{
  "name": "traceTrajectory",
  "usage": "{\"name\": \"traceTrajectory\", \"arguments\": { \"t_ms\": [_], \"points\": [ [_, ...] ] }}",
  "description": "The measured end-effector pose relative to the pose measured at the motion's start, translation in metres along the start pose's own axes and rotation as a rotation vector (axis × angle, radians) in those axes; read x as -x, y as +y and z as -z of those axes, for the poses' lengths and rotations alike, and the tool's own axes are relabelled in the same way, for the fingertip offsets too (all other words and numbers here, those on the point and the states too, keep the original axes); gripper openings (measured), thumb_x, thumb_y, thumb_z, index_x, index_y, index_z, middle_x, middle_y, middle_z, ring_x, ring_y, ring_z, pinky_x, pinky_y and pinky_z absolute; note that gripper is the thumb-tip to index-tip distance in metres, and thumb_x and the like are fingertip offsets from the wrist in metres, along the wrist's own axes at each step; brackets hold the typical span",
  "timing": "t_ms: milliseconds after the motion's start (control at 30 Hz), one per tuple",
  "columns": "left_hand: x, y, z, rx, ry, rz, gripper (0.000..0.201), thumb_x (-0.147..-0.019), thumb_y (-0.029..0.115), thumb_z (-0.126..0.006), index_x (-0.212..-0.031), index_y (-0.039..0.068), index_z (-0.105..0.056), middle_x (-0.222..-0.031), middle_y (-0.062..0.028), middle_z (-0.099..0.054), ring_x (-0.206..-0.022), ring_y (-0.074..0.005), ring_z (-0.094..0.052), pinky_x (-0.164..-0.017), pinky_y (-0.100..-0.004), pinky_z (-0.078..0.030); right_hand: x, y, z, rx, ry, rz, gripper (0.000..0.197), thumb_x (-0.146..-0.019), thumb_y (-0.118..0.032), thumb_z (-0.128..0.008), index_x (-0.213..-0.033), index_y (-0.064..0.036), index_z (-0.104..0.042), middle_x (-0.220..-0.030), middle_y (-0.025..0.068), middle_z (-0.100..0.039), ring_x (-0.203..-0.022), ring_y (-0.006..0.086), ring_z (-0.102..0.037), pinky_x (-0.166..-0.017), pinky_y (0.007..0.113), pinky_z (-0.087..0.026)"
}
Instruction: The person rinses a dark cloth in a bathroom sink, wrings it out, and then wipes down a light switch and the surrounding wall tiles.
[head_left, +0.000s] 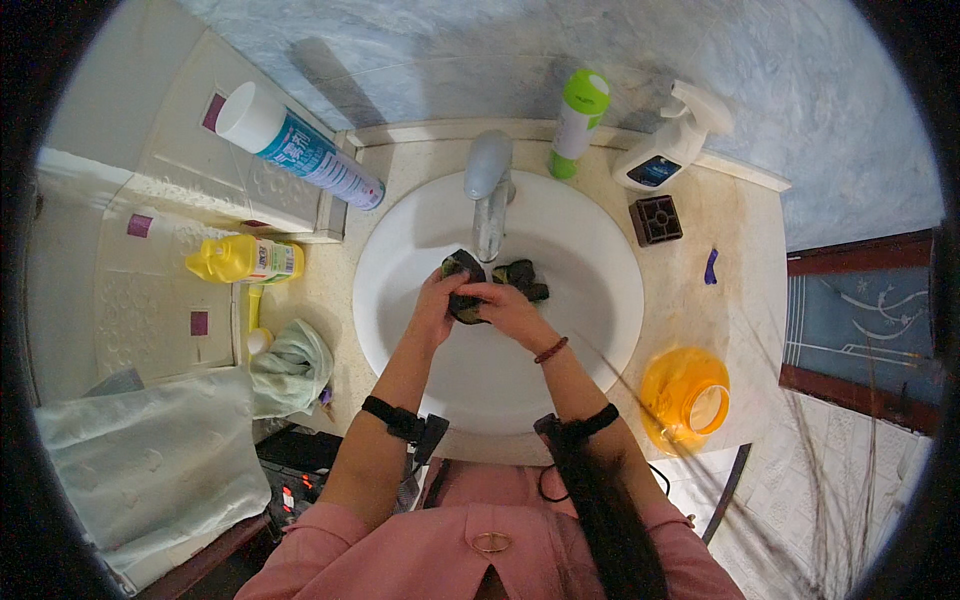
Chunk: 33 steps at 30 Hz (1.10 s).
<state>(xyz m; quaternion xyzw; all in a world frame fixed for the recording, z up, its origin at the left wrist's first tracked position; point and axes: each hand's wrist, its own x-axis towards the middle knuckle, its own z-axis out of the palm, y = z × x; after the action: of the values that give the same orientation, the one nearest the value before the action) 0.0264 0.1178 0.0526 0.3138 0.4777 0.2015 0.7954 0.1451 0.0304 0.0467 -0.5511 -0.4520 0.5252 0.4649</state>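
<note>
Over the white oval sink (600, 330), both hands are closed on a dark, crumpled piece of cloth (463, 264), black with greenish patches. My left hand (436, 306) grips its left side. My right hand (507, 308) holds it from the right, the fingers reaching across it. The cloth's exact kind does not show. Just right of it, a second dark greenish cloth (522, 279) lies in the basin. The grey and chrome faucet (489, 180) stands right behind the held cloth, its spout end close above it.
Along the back stand a blue-and-white spray can (300, 148), a green-capped can (579, 120) and a white trigger spray bottle (665, 145). At right are a brown square holder (655, 220) and an orange jar (685, 400). A yellow bottle (250, 259) and pale cloth (292, 370) sit left.
</note>
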Motion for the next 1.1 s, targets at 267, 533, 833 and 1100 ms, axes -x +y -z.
{"name": "traceTrajectory", "arguments": {
  "t_ms": [267,533,833,1100],
  "points": [
    [0.048,0.041,-0.022,0.153,0.008,-0.100,0.031,-0.066,-0.002,-0.045,-0.096,0.000,-0.051,-0.086,-0.0071,-0.055,-0.078,-0.0183,-0.055,-0.069,-0.0297,-0.048,-0.005,0.073,-0.016,0.506,0.421,0.162,0.066,-0.068,-0.020,-0.067,-0.125,-0.0082,-0.034,-0.118,0.0163,-0.046,-0.111,0.0303,-0.042,-0.094,0.035,-0.033],
    [0.096,0.064,-0.007,0.115,0.042,-0.224,0.030,-0.061,-0.003,-0.044,-0.090,-0.002,-0.051,-0.083,-0.0101,-0.055,-0.080,-0.0204,-0.055,-0.074,-0.0290,-0.046,-0.050,0.114,-0.031,0.246,0.359,0.035,0.056,-0.066,-0.014,-0.068,-0.114,-0.0009,-0.041,-0.113,0.0189,-0.046,-0.111,0.0324,-0.040,-0.091,0.039,-0.034],
    [0.047,-0.001,0.057,-0.220,0.161,-0.090,0.042,-0.076,0.005,-0.045,-0.117,0.010,-0.047,-0.119,-0.0109,-0.043,-0.094,-0.0209,-0.052,-0.075,-0.0294,-0.043,-0.025,0.010,-0.014,-0.125,0.603,-0.109,0.041,-0.066,0.001,-0.058,-0.106,-0.0038,-0.048,-0.094,0.0169,-0.057,-0.091,0.0329,-0.054,-0.083,0.036,-0.042],
    [0.021,-0.029,0.017,0.673,-0.167,0.414,0.054,-0.082,0.047,-0.046,-0.119,0.007,-0.042,-0.116,-0.0180,-0.045,-0.102,-0.0337,-0.047,-0.089,-0.0466,-0.037,0.000,-0.002,-0.036,0.602,0.371,0.217,0.035,-0.069,-0.002,-0.052,-0.103,-0.0004,-0.045,-0.112,0.0160,-0.046,-0.104,0.0334,-0.046,-0.086,0.036,-0.041]
  ]
}}
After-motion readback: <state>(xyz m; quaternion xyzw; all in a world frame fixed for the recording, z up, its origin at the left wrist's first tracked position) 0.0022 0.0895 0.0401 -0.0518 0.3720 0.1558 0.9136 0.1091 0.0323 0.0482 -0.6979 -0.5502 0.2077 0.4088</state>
